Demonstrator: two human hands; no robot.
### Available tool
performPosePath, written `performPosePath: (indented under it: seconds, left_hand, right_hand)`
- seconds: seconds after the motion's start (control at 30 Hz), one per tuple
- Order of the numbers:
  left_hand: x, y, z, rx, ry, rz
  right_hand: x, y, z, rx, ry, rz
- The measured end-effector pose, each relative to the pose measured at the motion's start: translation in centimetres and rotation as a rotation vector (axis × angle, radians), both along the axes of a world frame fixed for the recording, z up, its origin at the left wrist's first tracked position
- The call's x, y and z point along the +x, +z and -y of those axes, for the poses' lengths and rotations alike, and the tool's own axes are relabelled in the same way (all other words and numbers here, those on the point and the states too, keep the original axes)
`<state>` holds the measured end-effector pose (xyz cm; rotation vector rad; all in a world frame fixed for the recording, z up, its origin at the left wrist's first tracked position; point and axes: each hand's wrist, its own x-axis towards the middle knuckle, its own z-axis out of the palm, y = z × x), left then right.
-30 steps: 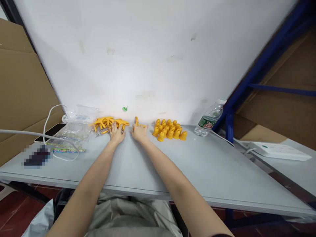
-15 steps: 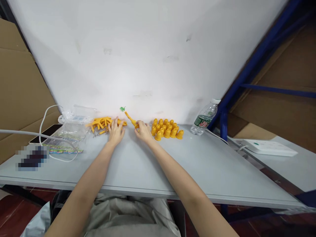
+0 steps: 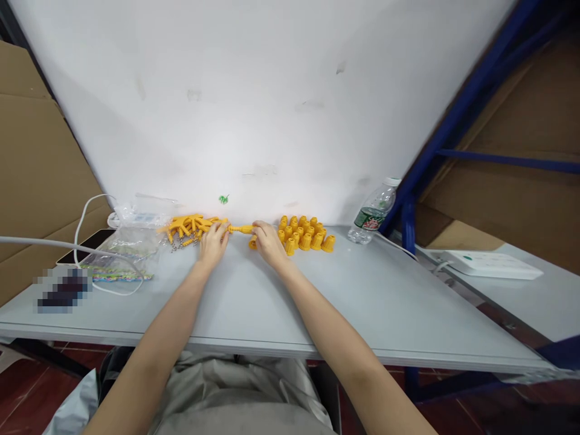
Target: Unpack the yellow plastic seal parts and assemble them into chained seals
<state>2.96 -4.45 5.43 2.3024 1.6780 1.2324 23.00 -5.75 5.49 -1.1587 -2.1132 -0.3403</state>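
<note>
A slim yellow plastic stick (image 3: 240, 229) lies level between my two hands, thicker toward its right part. My right hand (image 3: 268, 241) is closed on its right end. The fingers of my left hand (image 3: 212, 243) are closed around its left end. Just below my right fingertips, partly covered by them, is a yellow cup-shaped piece (image 3: 252, 242). Behind and left of my left hand sits a heap of yellow plastic sticks (image 3: 193, 222), some with small metal bits. To the right of my right hand, several yellow ridged cups (image 3: 305, 241) stand mouth down in rows.
A plastic bottle (image 3: 372, 212) leans against the white wall at right. On the left lie clear plastic bags (image 3: 129, 244), a dark-screened phone (image 3: 86, 246) and a white cable (image 3: 40, 243). A white power strip (image 3: 496, 264) rests beyond the table's right edge.
The stick has swung from slanting up and left to level. My left fingers have come from the heap onto its left end, while my right hand keeps its hold.
</note>
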Motion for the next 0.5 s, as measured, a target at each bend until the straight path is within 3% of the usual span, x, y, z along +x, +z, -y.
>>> performPosePath:
  seconds: [0.13, 0.33, 0.5]
  left_hand:
    - [0.2, 0.0, 0.2, -0.094, 0.032, -0.041]
    - [0.1, 0.4, 0.4, -0.038, 0.096, -0.046]
    - [0.5, 0.7, 0.9, 0.007, 0.062, -0.041]
  right_hand:
    - [-0.2, 0.1, 0.3, -0.004, -0.044, 0.021]
    - [-1.1, 0.5, 1.2, -0.076, -0.098, 0.079]
    - [-1.7, 1.0, 1.6, -0.097, -0.153, 0.102]
